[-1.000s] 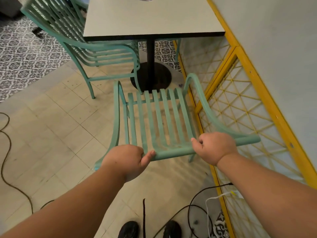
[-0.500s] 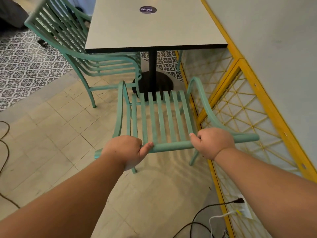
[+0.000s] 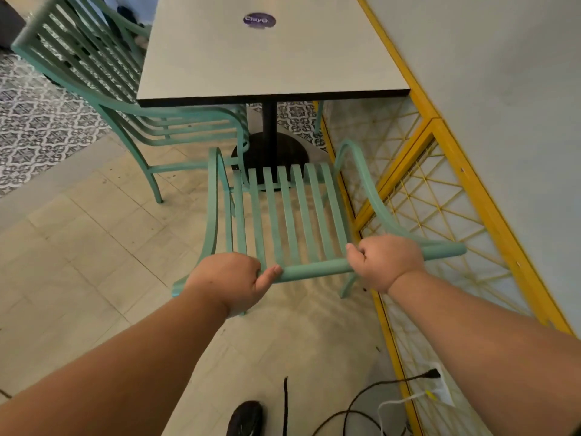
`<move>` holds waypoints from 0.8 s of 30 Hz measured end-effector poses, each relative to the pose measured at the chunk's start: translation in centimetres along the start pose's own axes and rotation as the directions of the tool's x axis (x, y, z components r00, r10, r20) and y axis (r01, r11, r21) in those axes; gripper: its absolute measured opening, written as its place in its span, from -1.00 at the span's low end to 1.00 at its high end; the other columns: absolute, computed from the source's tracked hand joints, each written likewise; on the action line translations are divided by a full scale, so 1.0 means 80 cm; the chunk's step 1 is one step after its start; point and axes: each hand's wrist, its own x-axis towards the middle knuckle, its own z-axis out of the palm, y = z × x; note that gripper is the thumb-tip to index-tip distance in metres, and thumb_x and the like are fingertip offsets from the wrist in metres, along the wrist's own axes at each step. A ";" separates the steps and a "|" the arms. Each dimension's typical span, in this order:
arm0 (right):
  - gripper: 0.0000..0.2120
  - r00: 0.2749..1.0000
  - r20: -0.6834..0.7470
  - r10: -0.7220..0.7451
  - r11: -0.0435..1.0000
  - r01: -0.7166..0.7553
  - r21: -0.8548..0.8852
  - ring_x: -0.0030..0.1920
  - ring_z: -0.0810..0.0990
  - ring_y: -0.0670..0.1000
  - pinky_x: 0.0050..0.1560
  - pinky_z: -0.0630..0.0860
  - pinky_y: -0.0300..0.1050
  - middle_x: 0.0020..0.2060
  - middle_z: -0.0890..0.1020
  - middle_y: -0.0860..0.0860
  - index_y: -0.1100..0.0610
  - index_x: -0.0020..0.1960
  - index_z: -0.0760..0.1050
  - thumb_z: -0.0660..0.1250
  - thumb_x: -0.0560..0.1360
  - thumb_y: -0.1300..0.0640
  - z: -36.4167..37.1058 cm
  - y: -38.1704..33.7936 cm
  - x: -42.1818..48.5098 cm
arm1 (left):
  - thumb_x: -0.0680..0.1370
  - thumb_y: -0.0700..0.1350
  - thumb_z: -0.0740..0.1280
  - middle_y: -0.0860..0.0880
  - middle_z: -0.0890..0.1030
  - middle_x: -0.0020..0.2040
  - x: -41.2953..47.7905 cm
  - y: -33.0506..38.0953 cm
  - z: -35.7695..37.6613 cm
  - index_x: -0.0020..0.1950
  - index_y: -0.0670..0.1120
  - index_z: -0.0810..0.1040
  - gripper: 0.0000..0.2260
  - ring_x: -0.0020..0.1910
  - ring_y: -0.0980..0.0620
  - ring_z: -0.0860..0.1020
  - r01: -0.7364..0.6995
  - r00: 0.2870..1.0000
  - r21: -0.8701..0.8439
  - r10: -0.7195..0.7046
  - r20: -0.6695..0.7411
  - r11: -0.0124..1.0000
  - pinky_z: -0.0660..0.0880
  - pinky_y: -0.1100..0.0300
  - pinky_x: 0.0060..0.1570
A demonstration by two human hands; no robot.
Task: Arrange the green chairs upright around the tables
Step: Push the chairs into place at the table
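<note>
Both hands curled tight on the backrest top rail (image 3: 314,269) of the near green chair (image 3: 292,212); left hand (image 3: 226,281) at the rail's left end, thumb along the bar; right hand (image 3: 385,261) toward the right end, knuckles up. Chair is upright, seat facing the table (image 3: 251,58), seat front just short of the black pedestal base (image 3: 270,152); cannot tell if all legs are on the floor. Second green chair (image 3: 110,89) upright at the table's left side, seat tucked under the top. Purple sticker (image 3: 259,20) on the table. Yellow lattice frame (image 3: 440,199) just beside the near chair's right arm. Black cables (image 3: 361,404) and one shoe (image 3: 245,418) on the floor at the bottom.
</note>
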 end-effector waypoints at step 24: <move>-0.22 0.969 0.225 -0.099 0.957 0.031 0.289 -0.20 0.56 0.02 -0.17 0.53 0.04 -0.24 0.56 -0.07 -0.04 -0.16 0.54 -0.24 0.40 -0.56 -0.014 0.023 0.001 | 0.50 0.52 -0.24 0.06 0.60 -0.20 -0.008 0.008 -0.003 -0.06 0.09 0.59 -0.26 -0.17 -0.01 0.55 0.120 0.992 -0.067 -0.122 -0.031 0.991 0.54 -0.01 -0.17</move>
